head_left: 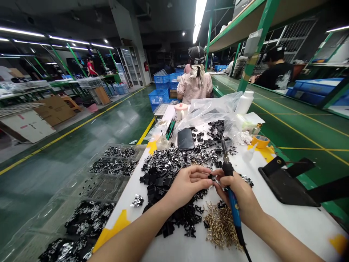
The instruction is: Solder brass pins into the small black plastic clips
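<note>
In the head view my left hand (191,183) pinches a small black part (212,177) between thumb and fingers, above a pile of black and silver parts (163,163). My right hand (237,189) touches the same part with its fingertips and also holds a blue and black soldering iron (233,203), its metal tip pointing up and away. Below the hands lies a heap of small brass-coloured pieces (222,225). A few silver clips (137,201) lie apart, left of the pile.
A dark phone (185,139), a lidded mug (181,111), a white bottle (244,103) and yellow tape (260,141) stand farther back. A black metal stand (289,182) is at right. Trays of parts (109,182) lie left. A person (195,83) sits ahead.
</note>
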A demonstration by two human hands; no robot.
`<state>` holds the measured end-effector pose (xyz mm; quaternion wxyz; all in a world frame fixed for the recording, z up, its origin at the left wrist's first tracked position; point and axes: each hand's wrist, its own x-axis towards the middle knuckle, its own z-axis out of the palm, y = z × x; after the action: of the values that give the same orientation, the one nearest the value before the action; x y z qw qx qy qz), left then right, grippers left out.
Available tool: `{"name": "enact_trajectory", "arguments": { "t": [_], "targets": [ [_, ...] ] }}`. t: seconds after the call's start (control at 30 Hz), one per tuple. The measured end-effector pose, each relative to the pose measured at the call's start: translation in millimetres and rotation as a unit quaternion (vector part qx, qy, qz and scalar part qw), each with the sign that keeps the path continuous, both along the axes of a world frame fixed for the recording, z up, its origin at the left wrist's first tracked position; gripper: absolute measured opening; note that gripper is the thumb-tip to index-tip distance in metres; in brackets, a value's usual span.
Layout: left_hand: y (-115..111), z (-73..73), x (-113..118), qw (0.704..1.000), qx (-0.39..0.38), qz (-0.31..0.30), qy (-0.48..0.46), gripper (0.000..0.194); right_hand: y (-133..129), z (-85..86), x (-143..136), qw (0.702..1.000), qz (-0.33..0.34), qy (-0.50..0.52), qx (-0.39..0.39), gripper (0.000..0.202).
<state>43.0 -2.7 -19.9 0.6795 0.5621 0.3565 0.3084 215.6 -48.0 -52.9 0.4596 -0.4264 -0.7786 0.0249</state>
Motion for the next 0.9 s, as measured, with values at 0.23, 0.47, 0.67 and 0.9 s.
{"name": "enact_trajectory", "arguments": {
  "t": [0.23, 0.47, 0.67, 0.9],
  "targets": [
    [-2.3, -1.2, 3.0, 0.999, -0.016, 0.029, -0.013, 0.034, -1.0, 1.2, 1.8, 0.999, 0.011, -0.019, -0.024, 0.016],
    [-3.1, -0.2, 3.7, 0.999, -0.014, 0.036, -0.006, 0.031, -1.5, 1.8, 4.6, 0.998, 0.008, -0.058, -0.031, 0.015],
    [-3.9, -3.5, 5.6, 0.999, -0.009, 0.05, -0.012, 0.026, -4.2, 3.6, 1.0, 0.996, 0.001, -0.085, -0.039, 0.016],
    [-3.5, -7.3, 6.3, 0.995, -0.001, 0.093, -0.021, 0.024, -4.3, 10.5, -4.8, 0.994, -0.01, -0.109, -0.021, 0.019]
  ]
}}
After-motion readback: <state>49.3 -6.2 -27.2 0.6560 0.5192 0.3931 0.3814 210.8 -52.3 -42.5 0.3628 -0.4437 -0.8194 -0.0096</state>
